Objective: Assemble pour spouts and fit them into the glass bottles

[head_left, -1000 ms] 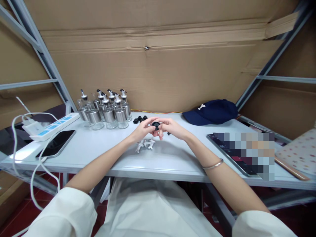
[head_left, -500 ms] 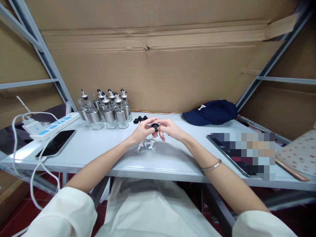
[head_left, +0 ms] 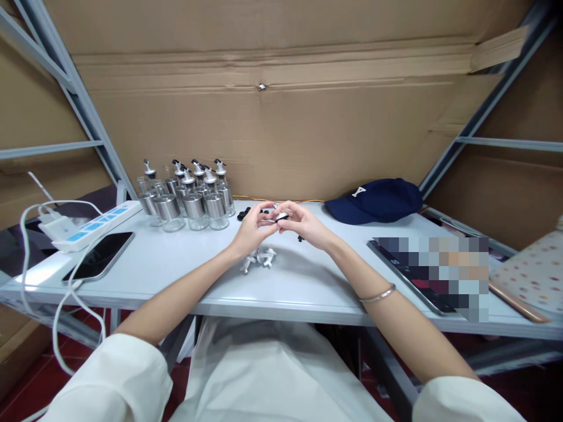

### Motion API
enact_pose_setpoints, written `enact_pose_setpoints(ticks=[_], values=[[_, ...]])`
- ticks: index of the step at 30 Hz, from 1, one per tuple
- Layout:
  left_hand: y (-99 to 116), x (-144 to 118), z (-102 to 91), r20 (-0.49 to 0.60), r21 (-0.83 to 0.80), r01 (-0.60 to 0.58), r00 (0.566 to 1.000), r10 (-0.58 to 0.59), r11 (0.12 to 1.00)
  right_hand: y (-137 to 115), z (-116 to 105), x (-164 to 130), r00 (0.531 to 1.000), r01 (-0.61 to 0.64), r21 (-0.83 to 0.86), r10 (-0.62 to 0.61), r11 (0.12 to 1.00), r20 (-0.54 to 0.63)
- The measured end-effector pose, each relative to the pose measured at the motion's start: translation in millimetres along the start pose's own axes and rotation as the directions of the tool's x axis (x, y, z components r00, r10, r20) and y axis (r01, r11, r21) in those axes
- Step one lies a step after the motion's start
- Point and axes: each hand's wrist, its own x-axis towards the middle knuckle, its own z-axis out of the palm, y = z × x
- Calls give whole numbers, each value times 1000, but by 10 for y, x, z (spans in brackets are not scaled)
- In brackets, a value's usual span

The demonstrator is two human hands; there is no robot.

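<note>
Both hands meet above the middle of the tabletop (head_left: 176, 264), pinching one small black stopper (head_left: 281, 217) — left hand (head_left: 253, 230) and right hand (head_left: 303, 225) each closed on its rim by the fingertips. It looks light, rubbery and easily dropped; the rim seems the safest hold — white spouts (head_left: 259, 258) lie just beneath.

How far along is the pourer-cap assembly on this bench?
Done: a cluster of glass bottles at the table's back left already carries pourer tops. In hand: left hand and right hand share a grip on one small black cap. Left: loose black caps and white parts lie beside the hands.
</note>
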Motion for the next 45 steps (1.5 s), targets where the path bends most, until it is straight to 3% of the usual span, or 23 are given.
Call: enact_pose_setpoints(ticks=[3,9,18,27,32,38,45], values=[[-14,-1,-6,44,-14,14,999,-14,1000,9,-5,2,999,-40,100,40,994,0],[8,-6,-35,22,39,-3,1000,3,999,-10,-25,-9,994,-110,176,111,978,3],[34,-1,-68,-36,123,-111,993,116,986,-11,-46,-11,988,-155,59,154,986,18],[8,27,-96,-4,236,-244,968,252,941,-53,-47,5,987,-136,-99,127,986,-97],[37,-2,-81,51,318,-293,955,292,902,-13,-66,37,959,-104,-69,82,992,-273],[77,-26,-62,107,334,-273,962,252,902,-10,-100,34,954,-93,-77,67,993,-291],[-74,-22,-46,198,334,-219,967,159,917,-47,-83,27,962,-102,-102,72,990,-265]])
